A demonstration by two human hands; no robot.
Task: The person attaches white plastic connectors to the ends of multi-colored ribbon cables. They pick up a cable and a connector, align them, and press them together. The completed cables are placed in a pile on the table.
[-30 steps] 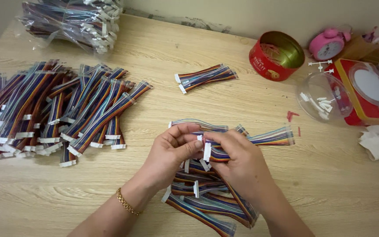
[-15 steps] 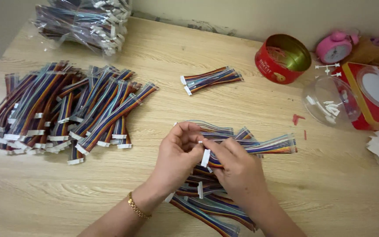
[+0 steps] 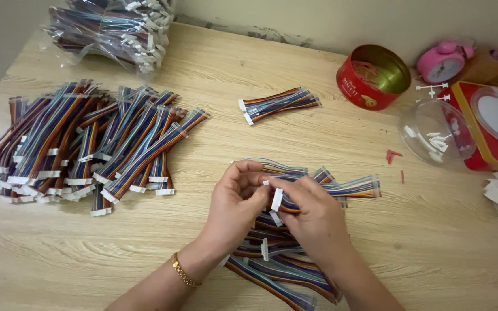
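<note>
Both hands meet over the middle of the wooden table [image 3: 410,247], pinching one rainbow ribbon cable [image 3: 350,188]. The left hand [image 3: 234,204] closes its fingertips on the cable's near end, and the right hand [image 3: 312,216] grips it just beside, by a white connector [image 3: 276,199]. The cable is flat, striped in many colours, and runs off to the right with its far end resting on the table. Beneath the hands lies a loose heap of cables [image 3: 278,270] of the same kind. A big sorted pile [image 3: 87,144] lies well apart to the left.
</note>
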